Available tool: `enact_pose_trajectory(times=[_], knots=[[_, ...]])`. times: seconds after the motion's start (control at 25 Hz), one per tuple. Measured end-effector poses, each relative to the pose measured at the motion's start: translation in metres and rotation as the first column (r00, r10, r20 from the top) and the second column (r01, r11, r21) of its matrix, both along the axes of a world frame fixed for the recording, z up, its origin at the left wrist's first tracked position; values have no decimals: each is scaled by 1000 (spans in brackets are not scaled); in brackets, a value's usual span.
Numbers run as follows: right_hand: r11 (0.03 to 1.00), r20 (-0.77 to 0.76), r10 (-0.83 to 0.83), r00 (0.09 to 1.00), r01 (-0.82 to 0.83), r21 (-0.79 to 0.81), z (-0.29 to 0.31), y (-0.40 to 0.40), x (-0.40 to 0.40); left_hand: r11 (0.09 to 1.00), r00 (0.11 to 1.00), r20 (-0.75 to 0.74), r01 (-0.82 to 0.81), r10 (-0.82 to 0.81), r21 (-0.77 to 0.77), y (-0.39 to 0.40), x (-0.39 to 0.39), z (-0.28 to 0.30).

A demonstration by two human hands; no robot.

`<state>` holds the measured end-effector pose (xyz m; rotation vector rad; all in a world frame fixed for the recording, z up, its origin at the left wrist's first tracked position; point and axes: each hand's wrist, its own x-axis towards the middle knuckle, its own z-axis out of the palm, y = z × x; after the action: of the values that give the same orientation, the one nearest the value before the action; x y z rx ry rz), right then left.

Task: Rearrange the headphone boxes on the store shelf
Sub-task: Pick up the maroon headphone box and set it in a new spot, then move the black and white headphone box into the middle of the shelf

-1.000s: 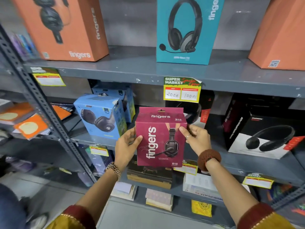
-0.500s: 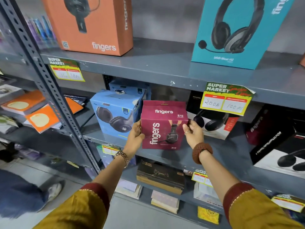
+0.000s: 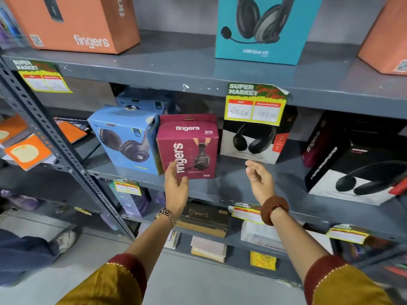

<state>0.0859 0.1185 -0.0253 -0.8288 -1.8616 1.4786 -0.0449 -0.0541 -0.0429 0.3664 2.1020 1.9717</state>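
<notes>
Standing upright on the middle shelf (image 3: 231,186), near its front edge, the maroon box (image 3: 189,146) is facing outward so its printed face is readable from the aisle. We are holding both hands loose and empty: the left hand (image 3: 176,186) is hovering in front of the box's lower left corner with fingers relaxed and spread, and we cannot tell whether they are grazing the cardboard; the right hand (image 3: 261,181) is hanging clear of the box, over bare shelf, fingers gently curled around nothing. The maroon box is sitting just beside the blue box (image 3: 127,139) on its left, their sides apparently touching, which is keeping the row tight. A black-and-white box (image 3: 251,139) is standing farther back on its right, partly behind the hanging price tag (image 3: 255,104). We are judging this placement as finished, with the hands positioned either to nudge the box square to the shelf edge or to go for another box. Toward the right end of the shelf, the large black box (image 3: 352,172) is sitting angled rather than face-on, and is probably calling for straightening.
</notes>
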Motion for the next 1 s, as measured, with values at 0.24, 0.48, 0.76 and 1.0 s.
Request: enact_pose_trajectory(times=[0.24, 0.48, 0.76, 1.0], knots=[[985, -54, -160, 986, 163, 56, -4, 65, 151, 984, 985, 11, 172, -171, -40, 83, 112, 5], [917, -75, -395, 916, 398, 33, 20, 164, 281, 953, 953, 31, 303, -303, 2, 198, 215, 15], [886, -17, -456, 890, 452, -101, 47, 247, 309, 914, 917, 38, 398, -396, -77, 281, 245, 35], [908, 87, -360, 929, 370, -197, 46, 274, 288, 911, 920, -7, 387, -392, -140, 312, 228, 33]])
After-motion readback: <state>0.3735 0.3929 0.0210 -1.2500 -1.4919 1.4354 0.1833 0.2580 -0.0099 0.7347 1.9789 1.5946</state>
